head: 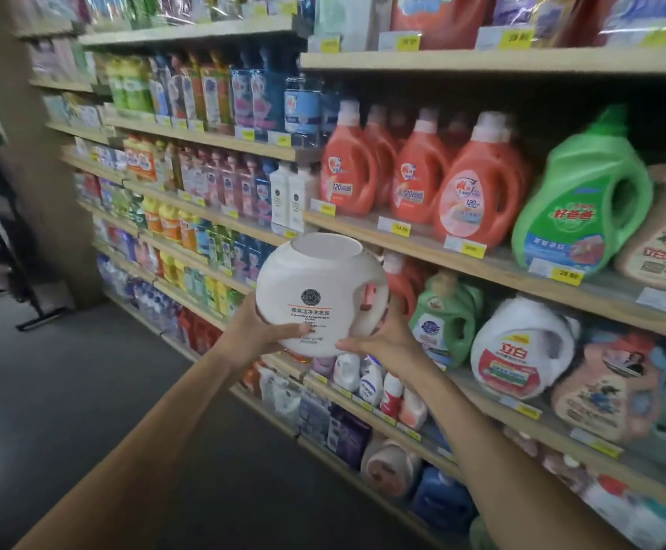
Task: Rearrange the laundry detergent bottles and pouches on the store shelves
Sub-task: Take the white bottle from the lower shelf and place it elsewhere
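A round white tub of laundry capsules (319, 287) with a printed label is held up in front of the shelves. My left hand (262, 331) cups its lower left side and my right hand (379, 337) grips its lower right, thumb under the base. Behind it stand orange detergent bottles (478, 188), a green bottle (585, 200), a smaller green bottle (444, 315) and a white jug with a red label (522, 347). Rows of coloured pouches (244, 97) fill the upper left shelf.
Wooden shelves (462, 264) with yellow price tags run from the right foreground to the far left. Two white slim bottles (289, 196) stand on the middle shelf. Dark aisle floor (85, 391) lies left. A black metal rack (2, 248) stands at the far left.
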`<action>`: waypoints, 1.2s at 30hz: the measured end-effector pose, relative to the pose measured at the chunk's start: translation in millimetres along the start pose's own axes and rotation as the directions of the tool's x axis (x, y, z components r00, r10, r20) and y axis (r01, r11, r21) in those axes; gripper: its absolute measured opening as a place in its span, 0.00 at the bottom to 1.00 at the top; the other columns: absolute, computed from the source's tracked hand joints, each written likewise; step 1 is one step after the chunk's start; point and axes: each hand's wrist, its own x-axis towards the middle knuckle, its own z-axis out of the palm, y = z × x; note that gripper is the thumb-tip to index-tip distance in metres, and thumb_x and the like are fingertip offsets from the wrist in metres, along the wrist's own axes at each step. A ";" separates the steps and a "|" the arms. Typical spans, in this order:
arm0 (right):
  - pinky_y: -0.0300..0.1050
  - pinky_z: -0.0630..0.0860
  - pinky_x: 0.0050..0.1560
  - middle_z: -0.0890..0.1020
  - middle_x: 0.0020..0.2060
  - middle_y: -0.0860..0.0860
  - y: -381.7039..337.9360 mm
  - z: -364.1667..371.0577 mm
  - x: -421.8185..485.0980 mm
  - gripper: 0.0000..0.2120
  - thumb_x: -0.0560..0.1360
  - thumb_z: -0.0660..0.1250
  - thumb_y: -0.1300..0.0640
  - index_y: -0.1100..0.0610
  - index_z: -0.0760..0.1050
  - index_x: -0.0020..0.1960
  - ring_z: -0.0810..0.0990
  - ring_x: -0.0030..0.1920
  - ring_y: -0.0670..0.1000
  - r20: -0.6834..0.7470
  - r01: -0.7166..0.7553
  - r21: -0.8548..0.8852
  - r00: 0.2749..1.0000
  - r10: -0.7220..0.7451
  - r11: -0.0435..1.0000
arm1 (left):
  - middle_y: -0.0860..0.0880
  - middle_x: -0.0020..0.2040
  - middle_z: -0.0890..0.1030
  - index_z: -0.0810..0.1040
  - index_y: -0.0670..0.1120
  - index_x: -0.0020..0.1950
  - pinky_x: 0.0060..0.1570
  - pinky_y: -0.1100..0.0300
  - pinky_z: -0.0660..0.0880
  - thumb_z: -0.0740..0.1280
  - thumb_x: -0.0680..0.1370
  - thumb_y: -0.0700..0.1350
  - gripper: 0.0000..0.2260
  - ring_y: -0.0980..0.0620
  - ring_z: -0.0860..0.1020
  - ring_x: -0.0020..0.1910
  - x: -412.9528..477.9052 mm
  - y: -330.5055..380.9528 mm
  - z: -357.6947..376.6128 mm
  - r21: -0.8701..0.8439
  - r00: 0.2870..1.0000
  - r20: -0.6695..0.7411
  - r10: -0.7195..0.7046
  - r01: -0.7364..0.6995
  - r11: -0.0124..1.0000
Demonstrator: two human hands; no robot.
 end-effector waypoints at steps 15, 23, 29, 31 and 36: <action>0.22 0.74 0.45 0.76 0.58 0.42 29.8 116.2 146.2 0.40 0.62 0.83 0.66 0.42 0.64 0.61 0.77 0.53 0.28 -0.132 -0.025 -0.082 0.991 0.014 0.996 | 0.52 0.54 0.87 0.81 0.63 0.55 0.39 0.55 0.84 0.84 0.62 0.45 0.26 0.52 0.87 0.50 147.4 -57.9 -153.0 0.008 0.996 0.092 0.006 -0.007 1.000; 0.51 0.76 0.66 0.73 0.69 0.53 78.5 143.7 232.1 0.53 0.60 0.85 0.65 0.55 0.58 0.75 0.75 0.68 0.52 -0.225 -0.140 -0.006 0.965 0.135 0.990 | 0.55 0.53 0.87 0.82 0.66 0.51 0.41 0.55 0.84 0.84 0.62 0.44 0.24 0.53 0.86 0.51 244.0 -95.0 -190.7 0.057 0.989 0.127 -0.079 0.072 0.996; 0.39 0.75 0.60 0.71 0.70 0.52 106.2 160.9 276.1 0.54 0.60 0.85 0.64 0.51 0.56 0.76 0.73 0.68 0.51 -0.295 -0.215 0.020 0.932 0.211 0.976 | 0.59 0.51 0.87 0.80 0.67 0.52 0.39 0.60 0.83 0.83 0.63 0.40 0.28 0.56 0.86 0.50 307.1 -126.3 -214.3 0.042 0.974 0.193 -0.117 0.111 0.993; 0.32 0.74 0.55 0.71 0.70 0.52 115.4 164.5 287.1 0.54 0.60 0.85 0.64 0.52 0.57 0.75 0.72 0.68 0.51 -0.333 -0.235 0.021 0.915 0.228 0.972 | 0.52 0.55 0.87 0.80 0.58 0.60 0.42 0.56 0.84 0.82 0.65 0.36 0.29 0.50 0.85 0.55 328.6 -141.2 -218.1 0.019 0.961 0.246 -0.124 0.123 0.992; 0.42 0.79 0.61 0.72 0.70 0.55 143.2 161.3 304.5 0.53 0.60 0.85 0.67 0.55 0.58 0.75 0.73 0.69 0.53 -0.428 -0.255 0.035 0.870 0.245 0.966 | 0.62 0.50 0.86 0.81 0.69 0.50 0.38 0.65 0.82 0.79 0.67 0.32 0.31 0.63 0.85 0.49 369.8 -172.5 -212.2 -0.001 0.927 0.356 -0.119 0.128 0.992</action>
